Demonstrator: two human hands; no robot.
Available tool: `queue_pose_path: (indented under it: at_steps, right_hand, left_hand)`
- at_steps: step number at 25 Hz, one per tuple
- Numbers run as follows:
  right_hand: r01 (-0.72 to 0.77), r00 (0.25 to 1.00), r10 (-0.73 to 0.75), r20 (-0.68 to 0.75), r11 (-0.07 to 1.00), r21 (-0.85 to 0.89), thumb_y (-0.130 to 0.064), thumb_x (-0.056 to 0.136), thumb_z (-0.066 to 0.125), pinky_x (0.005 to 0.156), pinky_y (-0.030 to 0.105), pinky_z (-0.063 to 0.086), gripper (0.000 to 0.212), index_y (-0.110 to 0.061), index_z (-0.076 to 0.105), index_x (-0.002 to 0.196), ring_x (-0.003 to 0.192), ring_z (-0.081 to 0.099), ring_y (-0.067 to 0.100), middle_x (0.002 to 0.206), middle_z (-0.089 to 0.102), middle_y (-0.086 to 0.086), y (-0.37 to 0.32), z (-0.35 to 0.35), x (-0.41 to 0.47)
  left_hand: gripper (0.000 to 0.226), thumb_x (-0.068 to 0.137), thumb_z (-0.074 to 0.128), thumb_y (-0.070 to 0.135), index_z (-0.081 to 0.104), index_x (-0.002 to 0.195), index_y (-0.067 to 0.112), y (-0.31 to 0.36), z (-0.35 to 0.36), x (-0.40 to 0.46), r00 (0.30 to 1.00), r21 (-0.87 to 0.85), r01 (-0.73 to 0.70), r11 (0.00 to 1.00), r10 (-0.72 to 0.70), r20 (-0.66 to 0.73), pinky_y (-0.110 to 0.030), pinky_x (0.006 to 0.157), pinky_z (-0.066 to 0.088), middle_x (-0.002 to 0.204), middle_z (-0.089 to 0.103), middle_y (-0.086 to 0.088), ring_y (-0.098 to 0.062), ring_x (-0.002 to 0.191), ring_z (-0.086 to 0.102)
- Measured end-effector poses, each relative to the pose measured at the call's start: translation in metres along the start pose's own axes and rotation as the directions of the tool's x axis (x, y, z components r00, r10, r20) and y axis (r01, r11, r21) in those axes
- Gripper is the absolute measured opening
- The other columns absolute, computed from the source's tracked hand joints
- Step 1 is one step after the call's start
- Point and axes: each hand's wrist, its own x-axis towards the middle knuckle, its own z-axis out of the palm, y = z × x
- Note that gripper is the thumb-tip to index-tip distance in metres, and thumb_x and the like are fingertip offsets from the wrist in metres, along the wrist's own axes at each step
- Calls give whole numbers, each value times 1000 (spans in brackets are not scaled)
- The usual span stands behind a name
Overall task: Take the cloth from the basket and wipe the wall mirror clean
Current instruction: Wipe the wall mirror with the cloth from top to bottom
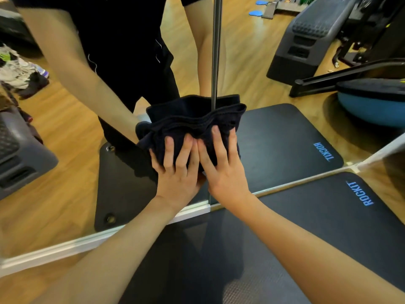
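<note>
Large wall mirror (274,69), low section just above its white bottom edge. Left hand (177,172) fingers spread and straight, pressing bunched dark navy cloth (192,126) flat on the glass. Right hand (221,165) just beside, touching the left, fingers straight, also pressing cloth. Black ROCKIT floor mat (328,216) against the mirror's bottom edge, right.

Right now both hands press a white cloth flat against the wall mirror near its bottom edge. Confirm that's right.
Not quite. The head view shows the cloth is dark navy or black, not white. The left hand and right hand do press it against the wall mirror near its bottom edge.
</note>
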Motion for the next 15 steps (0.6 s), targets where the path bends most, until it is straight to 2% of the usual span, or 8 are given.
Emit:
queue_pose_path:
  at_steps: [3, 5, 7, 10, 13, 15]
  right_hand:
    - [-30, 998, 31, 47, 999, -12, -8, 107, 28, 122, 71, 24, 66, -5, -1, 166, 141, 33, 66, 159, 20, 27, -1, 20, -26]
    - [-21, 996, 24, 90, 999, -40, -11, 107, 26, 121, 72, 25, 66, -3, -4, 165, 147, 26, 63, 160, 17, 26, -4, 31, -43]
    - [-60, 994, 60, 97, 998, 6, -16, 108, 23, 116, 73, 33, 62, -3, -1, 164, 151, 12, 56, 160, 15, 25, -9, 37, -51]
    - [-168, 984, 162, 77, 983, 81, -22, 110, 21, 111, 72, 40, 54, -13, 10, 162, 150, -1, 58, 164, 3, 20, -25, 38, -47]
    - [-197, 979, 192, 73, 978, 69, -8, 104, 42, 120, 68, 29, 66, -14, 12, 162, 151, -5, 60, 167, -4, 17, -43, 44, -49]
    - [-202, 977, 196, 79, 976, 78, -5, 98, 53, 119, 63, 30, 76, -14, 13, 162, 151, -7, 62, 167, -1, 18, -61, 53, -48]
  left_hand:
    - [100, 90, 66, 41, 9, 165, 9, 0, 11, -27, 999, 47, -34, 998, 33, 34, -63, 125, 5, 162, 9, -7, -32, 159, -13]
    - [110, 84, 73, 41, 6, 165, 10, 0, 18, -47, 994, 68, -58, 996, 51, 96, -63, 127, 1, 163, 7, -6, -32, 159, -14]
    - [109, 86, 73, 39, 4, 166, 10, 1, 22, -61, 991, 69, -56, 996, 47, 127, -63, 127, 0, 166, 2, -6, -32, 159, -15]
    - [98, 95, 64, 37, 1, 166, 11, -4, 20, -67, 988, 31, -65, 997, 59, 145, -60, 128, 1, 172, -18, -4, -31, 159, -17]
    - [99, 97, 63, 33, -4, 165, 10, -22, 12, -75, 979, 20, -108, 994, 103, 176, -57, 129, 3, 171, -25, -4, -30, 158, -19]
    - [97, 96, 63, 27, -3, 165, 9, -42, 2, -85, 979, 35, -119, 992, 112, 170, -55, 130, 7, 172, -21, -5, -30, 159, -17]
